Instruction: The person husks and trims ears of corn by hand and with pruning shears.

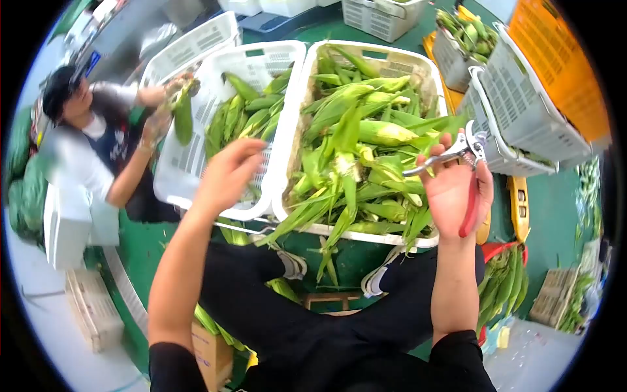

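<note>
My right hand is turned palm up at the right side of the corn crate, holding pruning shears with a red handle and metal blades. Loosely spread and with nothing visible in it, my left hand hovers over the near part of the left white crate. Green ears of corn in their husks, with loose husk leaves, heap up in the white crate before me. A smaller amount of husked-in corn lies in the left crate.
At the left a co-worker in gloves holds an ear of corn over a crate. Stacked crates and an orange crate stand at the right. A red container of green husks sits beside my leg, a cardboard box at lower left.
</note>
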Tool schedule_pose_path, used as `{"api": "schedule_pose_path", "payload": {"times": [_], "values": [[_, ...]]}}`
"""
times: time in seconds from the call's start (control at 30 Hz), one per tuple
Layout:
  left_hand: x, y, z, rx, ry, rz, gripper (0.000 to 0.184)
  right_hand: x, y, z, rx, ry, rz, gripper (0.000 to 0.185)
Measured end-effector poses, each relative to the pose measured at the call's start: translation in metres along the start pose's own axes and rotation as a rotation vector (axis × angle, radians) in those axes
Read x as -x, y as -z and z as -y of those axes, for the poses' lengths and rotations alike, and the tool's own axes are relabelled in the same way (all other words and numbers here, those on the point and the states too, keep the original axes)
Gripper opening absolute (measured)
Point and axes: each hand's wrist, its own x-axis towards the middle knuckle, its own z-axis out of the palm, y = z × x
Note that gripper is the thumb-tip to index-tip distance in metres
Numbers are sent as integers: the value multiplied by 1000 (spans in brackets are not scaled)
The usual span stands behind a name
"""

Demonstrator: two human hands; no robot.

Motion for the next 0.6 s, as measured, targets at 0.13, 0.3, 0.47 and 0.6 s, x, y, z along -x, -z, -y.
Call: {"api": "schedule_pose_path", "payload": {"times": [0.13,0.3,0.47,0.6], "values": [[-156,-84,34,-343,29,-6,28,-3,6,10,-74,66,-184,34],[-282,-150,70,-749,-71,90,54,5,-1,30,-69,142,-240,57],[-310,-175,139,-762,64,-82,102,6,8,46,12,145,-293,71],[-317,-159,95,-550,128,-67,93,4,9,46,127,59,-346,80]]}}
